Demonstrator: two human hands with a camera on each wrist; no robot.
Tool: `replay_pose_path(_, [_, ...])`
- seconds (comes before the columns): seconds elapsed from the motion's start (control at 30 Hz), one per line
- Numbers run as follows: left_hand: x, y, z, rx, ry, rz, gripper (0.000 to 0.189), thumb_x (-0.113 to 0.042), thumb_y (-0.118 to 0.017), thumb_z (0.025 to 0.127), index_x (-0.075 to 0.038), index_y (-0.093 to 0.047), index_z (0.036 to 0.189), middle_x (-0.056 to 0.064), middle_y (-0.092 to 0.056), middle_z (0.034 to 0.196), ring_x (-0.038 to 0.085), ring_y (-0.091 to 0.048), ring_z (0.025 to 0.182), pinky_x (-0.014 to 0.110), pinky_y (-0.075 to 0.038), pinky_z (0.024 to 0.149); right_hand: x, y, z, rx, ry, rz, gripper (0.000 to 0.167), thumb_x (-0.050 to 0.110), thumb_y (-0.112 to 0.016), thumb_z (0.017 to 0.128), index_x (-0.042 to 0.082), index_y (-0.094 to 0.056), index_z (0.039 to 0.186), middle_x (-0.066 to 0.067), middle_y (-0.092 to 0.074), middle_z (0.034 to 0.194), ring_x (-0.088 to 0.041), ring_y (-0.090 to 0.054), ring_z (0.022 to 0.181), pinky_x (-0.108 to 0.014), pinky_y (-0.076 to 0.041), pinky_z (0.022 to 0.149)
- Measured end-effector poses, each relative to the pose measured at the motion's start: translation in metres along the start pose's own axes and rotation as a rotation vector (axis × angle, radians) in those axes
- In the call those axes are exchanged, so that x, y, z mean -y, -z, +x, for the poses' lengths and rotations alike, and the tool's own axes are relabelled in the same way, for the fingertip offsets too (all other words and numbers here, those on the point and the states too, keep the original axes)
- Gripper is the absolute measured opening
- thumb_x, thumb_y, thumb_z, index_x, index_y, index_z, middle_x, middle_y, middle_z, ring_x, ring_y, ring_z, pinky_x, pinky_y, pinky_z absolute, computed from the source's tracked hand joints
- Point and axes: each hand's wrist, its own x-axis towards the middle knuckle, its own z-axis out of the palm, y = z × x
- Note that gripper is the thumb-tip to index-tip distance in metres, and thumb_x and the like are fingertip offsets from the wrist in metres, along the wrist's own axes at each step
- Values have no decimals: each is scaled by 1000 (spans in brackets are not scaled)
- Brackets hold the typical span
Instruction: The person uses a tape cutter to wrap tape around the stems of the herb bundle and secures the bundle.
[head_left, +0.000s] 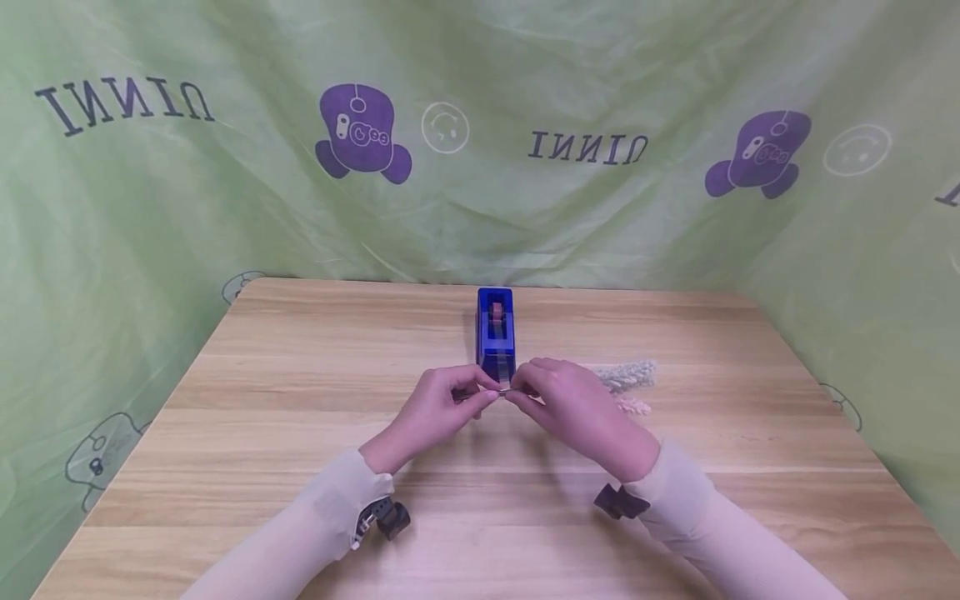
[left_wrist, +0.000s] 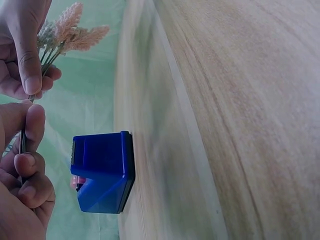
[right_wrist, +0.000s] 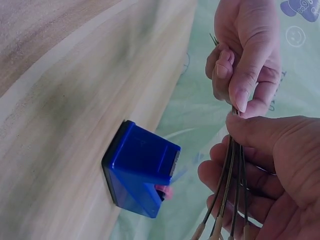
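Both hands meet in front of a blue tape dispenser (head_left: 495, 337). My left hand (head_left: 431, 412) pinches the lower ends of a bunch of artificial flower stems (right_wrist: 231, 175) between thumb and fingers. Right beside it, my right hand (head_left: 581, 408) grips the same stems, its thumb tip close to the left one. The fluffy flower heads, pink (left_wrist: 85, 39) and greyish (head_left: 632, 374), stick out past the right hand. From the dispenser a strip of clear tape (head_left: 503, 371) reaches down to the stems between the fingertips; how far it wraps them is hidden.
A light wood-grain table (head_left: 300, 467) lies under the hands. Behind and at both sides hangs a green curtain (head_left: 480, 217) with purple printed figures. Small black cameras are strapped at both wrists, the left one (head_left: 392, 518) just above the tabletop in the head view.
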Motion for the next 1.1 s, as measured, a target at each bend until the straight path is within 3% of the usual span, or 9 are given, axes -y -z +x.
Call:
replay_pose_path(0.27, [1,1,-2,3,17,6,8,-13,-72,99,-7,-76,103,22,-74,83,40,-69,72,19,-42,56,3,-1,-1,21,-11,-13,11,24,-77,96,15,-73,93,10,-63,76,-2,-52,65,-19,-48,60])
replay_pose_path(0.43, [-1,2,-1,6,9,20,8,-13,-71,99,-7,-77,102,21,-74,83,34,-68,71,20,-46,58,2,-3,-2,-11,15,-1,12,23,-76,97,14,-68,97,9,-65,77,-3,-53,65,-19,-48,59])
replay_pose_path(0.6, [-3,3,0,2,4,40,7,-14,-72,99,-8,-77,100,19,-78,92,22,-67,68,22,-52,60,1,-4,-4,-67,70,-20,13,21,-78,96,15,-71,106,8,-71,82,-5,-61,67,-22,-53,61])
replay_pose_path(0.8, [-5,3,1,-6,-7,74,6,-14,-73,98,-10,-77,98,16,-79,96,9,-63,66,23,-53,60,-1,-7,-5,-110,120,-66,9,20,-80,94,16,-79,102,8,-68,82,-5,-54,65,-22,-51,60])
replay_pose_path(1.1, [-7,3,2,-41,-22,197,5,-17,-74,98,-13,-77,96,3,-79,89,8,-57,70,21,-45,63,-5,-12,-2,-186,249,-158,12,15,-83,90,12,-77,101,4,-72,85,-10,-63,71,-26,-58,67])
